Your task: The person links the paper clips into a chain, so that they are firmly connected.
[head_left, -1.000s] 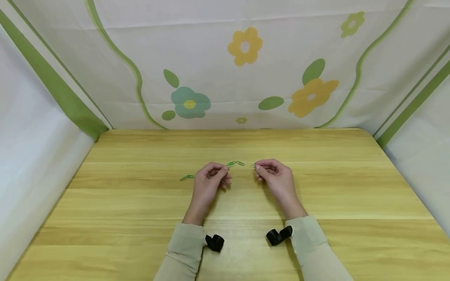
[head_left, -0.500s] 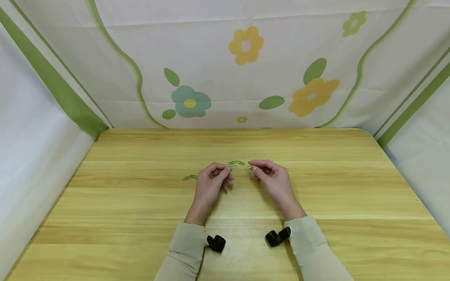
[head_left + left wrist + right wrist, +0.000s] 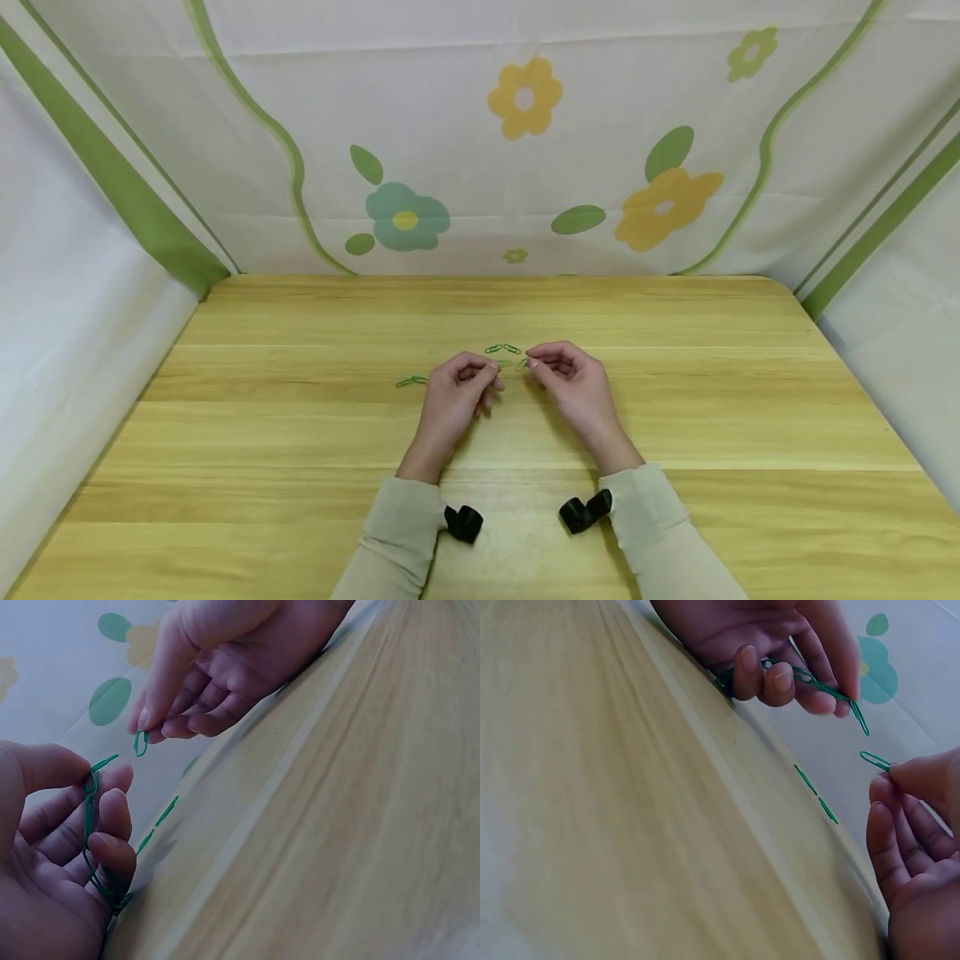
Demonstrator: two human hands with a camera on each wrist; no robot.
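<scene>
My left hand (image 3: 450, 404) pinches the end of a chain of linked green paper clips (image 3: 89, 810) between thumb and index finger. The chain runs down across its palm and curled fingers, and a tail of it (image 3: 405, 382) shows past the hand's left side in the head view. Part of the chain is hidden by the fingers. My right hand (image 3: 576, 392) pinches a single green paper clip (image 3: 874, 760) by one end, the looped end sticking out. A small gap separates this clip from the clip jutting from the left fingertips (image 3: 861, 718).
Two loose green paper clips, one at left (image 3: 492, 349) and one at right (image 3: 512, 349), lie end to end on the wooden table (image 3: 720, 400) just beyond the hands. A flowered white cloth (image 3: 450, 125) stands behind the table's far edge.
My right hand has moved left with its paper clip, closer to the left hand. My left hand has shifted slightly right, carrying the chain along.
</scene>
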